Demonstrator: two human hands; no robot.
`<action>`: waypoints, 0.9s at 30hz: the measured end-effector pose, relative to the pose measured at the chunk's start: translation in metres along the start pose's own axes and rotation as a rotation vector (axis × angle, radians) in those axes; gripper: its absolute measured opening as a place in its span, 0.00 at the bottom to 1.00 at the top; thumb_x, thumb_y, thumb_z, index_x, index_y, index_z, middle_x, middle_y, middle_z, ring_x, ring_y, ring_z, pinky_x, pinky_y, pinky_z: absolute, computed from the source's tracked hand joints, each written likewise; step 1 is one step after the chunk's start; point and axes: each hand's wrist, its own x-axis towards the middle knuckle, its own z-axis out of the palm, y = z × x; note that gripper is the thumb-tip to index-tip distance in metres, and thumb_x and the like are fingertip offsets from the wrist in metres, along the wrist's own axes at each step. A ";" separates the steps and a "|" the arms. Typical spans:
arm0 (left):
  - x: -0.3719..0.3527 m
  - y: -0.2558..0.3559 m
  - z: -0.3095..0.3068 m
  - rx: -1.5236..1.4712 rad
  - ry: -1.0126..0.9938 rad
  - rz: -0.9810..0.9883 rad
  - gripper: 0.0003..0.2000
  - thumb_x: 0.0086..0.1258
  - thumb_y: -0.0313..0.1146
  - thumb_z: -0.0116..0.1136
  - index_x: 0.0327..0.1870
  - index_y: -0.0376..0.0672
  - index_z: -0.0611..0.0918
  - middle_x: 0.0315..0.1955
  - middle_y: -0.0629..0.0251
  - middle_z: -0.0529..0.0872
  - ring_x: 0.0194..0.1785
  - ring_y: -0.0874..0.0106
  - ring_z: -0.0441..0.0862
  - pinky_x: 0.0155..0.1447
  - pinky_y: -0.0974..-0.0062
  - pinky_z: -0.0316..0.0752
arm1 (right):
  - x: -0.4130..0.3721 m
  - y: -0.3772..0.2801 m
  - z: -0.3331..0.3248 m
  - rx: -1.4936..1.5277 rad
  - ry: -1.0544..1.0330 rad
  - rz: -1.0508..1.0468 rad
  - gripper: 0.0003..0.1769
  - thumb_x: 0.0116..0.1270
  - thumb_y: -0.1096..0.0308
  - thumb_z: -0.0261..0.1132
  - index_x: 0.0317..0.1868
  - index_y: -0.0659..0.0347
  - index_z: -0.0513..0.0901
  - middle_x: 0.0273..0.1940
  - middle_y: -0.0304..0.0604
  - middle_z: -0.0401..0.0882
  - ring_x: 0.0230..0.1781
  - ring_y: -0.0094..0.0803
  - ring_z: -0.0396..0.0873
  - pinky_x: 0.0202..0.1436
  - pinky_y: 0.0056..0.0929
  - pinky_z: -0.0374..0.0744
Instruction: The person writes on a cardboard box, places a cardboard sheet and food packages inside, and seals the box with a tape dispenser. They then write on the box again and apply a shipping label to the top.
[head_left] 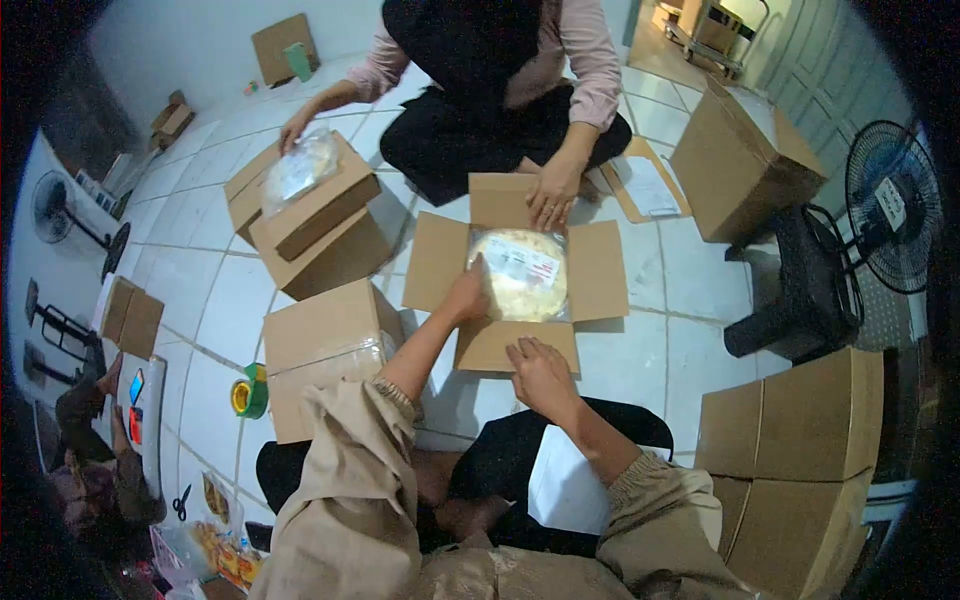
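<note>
An open cardboard box (pixel 430 262) with its flaps folded out stands on the floor in front of me. Inside lies a clear plastic pack of something round, flat and pale (pixel 510 295), with a white printed label on top. My left hand (pixel 466 293) reaches over the left flap and touches the pack's left edge, its index finger stretched out and its other fingers partly hidden. On the front flap my right hand (pixel 543 375) lies with fingers spread. Across from me, another person's hand (pixel 556 190) rests by the box's back flap.
The other person's second hand (pixel 298 128) touches a similar pack (pixel 303 170) on stacked boxes. A closed carton (pixel 325 345) stands left of me, beside green tape (pixel 252 392). Cartons (pixel 790 460), a black stool (pixel 790 280) and a fan (pixel 888 207) stand at right; scissors (pixel 181 502) lie left.
</note>
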 end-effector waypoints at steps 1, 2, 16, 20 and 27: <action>0.003 -0.007 0.000 0.014 0.059 0.053 0.37 0.49 0.23 0.53 0.66 0.27 0.56 0.51 0.32 0.73 0.55 0.46 0.73 0.56 0.59 0.71 | -0.001 0.002 0.003 0.003 0.032 -0.015 0.23 0.51 0.72 0.61 0.51 0.67 0.76 0.51 0.60 0.75 0.55 0.51 0.73 0.58 0.42 0.72; -0.005 -0.008 -0.009 0.016 0.085 0.048 0.37 0.49 0.23 0.53 0.66 0.27 0.56 0.51 0.32 0.73 0.55 0.46 0.73 0.56 0.59 0.71 | 0.000 0.001 0.002 -0.001 0.041 -0.039 0.23 0.51 0.72 0.61 0.51 0.67 0.76 0.51 0.60 0.75 0.55 0.51 0.73 0.58 0.42 0.72; -0.368 -0.191 -0.113 -2.039 0.082 0.399 0.39 0.65 0.39 0.56 0.72 0.45 0.46 0.60 0.39 0.67 0.61 0.52 0.71 0.52 0.58 0.77 | 0.001 -0.010 -0.003 0.043 0.140 -0.073 0.16 0.52 0.72 0.60 0.43 0.67 0.79 0.41 0.54 0.78 0.44 0.46 0.78 0.48 0.39 0.77; -0.359 -0.182 -0.121 -1.957 0.276 0.520 0.41 0.62 0.40 0.58 0.72 0.44 0.47 0.57 0.41 0.69 0.53 0.52 0.76 0.49 0.62 0.80 | 0.000 -0.017 -0.006 0.076 0.109 -0.079 0.15 0.52 0.73 0.60 0.42 0.66 0.80 0.39 0.51 0.79 0.42 0.44 0.78 0.45 0.39 0.77; -0.356 -0.181 -0.123 -1.923 0.259 0.375 0.41 0.62 0.38 0.58 0.71 0.41 0.47 0.53 0.41 0.72 0.49 0.53 0.78 0.40 0.68 0.84 | 0.000 -0.012 0.000 0.091 0.177 -0.131 0.15 0.52 0.73 0.61 0.42 0.65 0.81 0.37 0.50 0.79 0.39 0.44 0.79 0.44 0.39 0.78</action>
